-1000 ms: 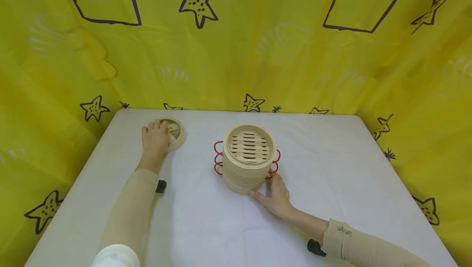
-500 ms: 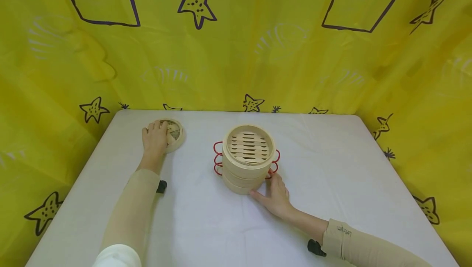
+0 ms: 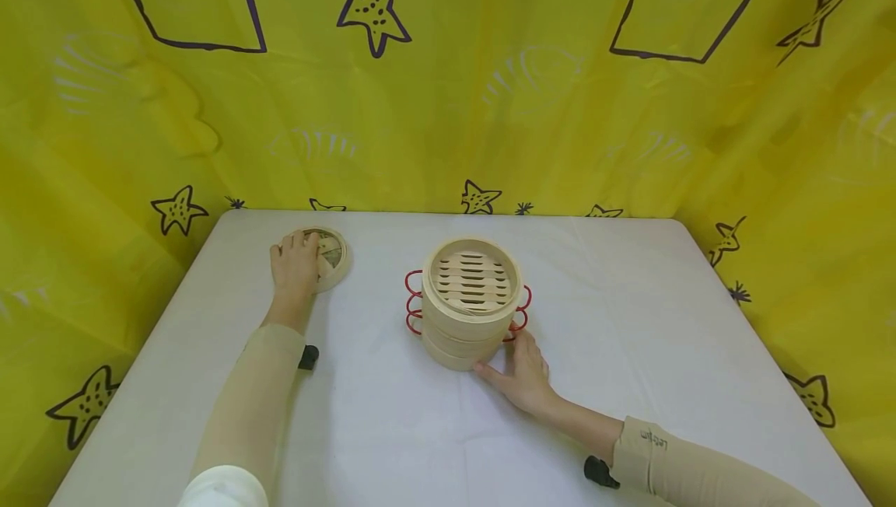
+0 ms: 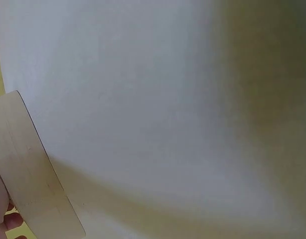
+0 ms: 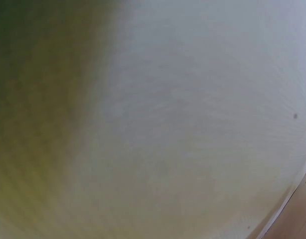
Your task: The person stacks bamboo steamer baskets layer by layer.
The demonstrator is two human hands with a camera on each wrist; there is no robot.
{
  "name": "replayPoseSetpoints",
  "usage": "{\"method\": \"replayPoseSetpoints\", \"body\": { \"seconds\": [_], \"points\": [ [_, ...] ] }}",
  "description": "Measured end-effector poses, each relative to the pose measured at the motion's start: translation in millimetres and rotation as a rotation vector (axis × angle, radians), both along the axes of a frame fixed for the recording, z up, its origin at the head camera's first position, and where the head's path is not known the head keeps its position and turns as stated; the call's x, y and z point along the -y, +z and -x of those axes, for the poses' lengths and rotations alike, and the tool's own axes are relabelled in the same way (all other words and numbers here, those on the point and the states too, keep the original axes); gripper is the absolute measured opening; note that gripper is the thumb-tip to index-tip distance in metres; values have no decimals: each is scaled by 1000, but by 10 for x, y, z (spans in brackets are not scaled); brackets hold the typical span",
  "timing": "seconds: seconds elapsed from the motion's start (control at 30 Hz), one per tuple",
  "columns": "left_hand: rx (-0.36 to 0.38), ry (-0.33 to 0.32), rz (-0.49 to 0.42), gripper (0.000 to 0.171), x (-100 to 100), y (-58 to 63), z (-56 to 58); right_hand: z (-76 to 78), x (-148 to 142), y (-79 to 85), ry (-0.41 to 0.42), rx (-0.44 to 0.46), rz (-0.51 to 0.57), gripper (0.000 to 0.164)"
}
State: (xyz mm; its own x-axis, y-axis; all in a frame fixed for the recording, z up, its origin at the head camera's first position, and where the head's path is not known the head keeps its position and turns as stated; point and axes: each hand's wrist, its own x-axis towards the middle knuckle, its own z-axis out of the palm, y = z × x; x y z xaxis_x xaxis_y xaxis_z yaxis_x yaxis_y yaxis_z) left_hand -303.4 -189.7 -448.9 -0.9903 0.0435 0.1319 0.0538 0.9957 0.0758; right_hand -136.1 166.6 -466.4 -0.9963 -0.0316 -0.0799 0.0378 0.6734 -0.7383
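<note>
Steamer baskets [image 3: 470, 305] of pale bamboo, three tiers stacked, stand near the middle of the white worktop [image 3: 651, 336], with red wire handles [image 3: 413, 302] looping out at both sides. The top tier is uncovered, its slatted floor showing. The right hand [image 3: 523, 373] lies just beside the stack at its near right, thumb against the bottom tier and fingers reaching up towards the right-hand handles; the stack hides the fingertips, so whether they curl round a handle or only touch it cannot be told.

The steamer lid [image 3: 329, 255] lies flat near the far left corner, well apart from the stack. The left hand [image 3: 295, 264] rests over its left part, fingers bent over the rim and covering about half of it. The left wrist view catches the lid's smooth side band [image 4: 31, 179] at the lower left edge, mostly cut off, with a fingertip [image 4: 12, 220] under it.

The right wrist view is blurred and nearly all bare worktop; a sliver of bamboo sits in its lower right corner, too cropped to say which tier. Yellow cloth [image 3: 448, 87] printed with dark stars walls the worktop on three sides.
</note>
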Motion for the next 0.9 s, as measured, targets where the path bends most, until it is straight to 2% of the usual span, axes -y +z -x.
{"method": "replayPoseSetpoints", "body": {
  "seconds": [0.17, 0.33, 0.7, 0.9],
  "points": [
    [-8, -7, 0, 38, 0, 13, 14, 0, 0, 4, 0, -5, -3, 85],
    [-64, -38, -21, 29, -37, 66, 38, 0, -6, -2, 3, -5, -3, 86],
    [-141, -115, 11, 27, -217, 338, 69, -1, -8, -13, 0, -17, -6, 84],
    [-173, -169, 21, 19, -350, 481, 61, -5, -3, -7, -2, -9, -9, 86]
  ]
}}
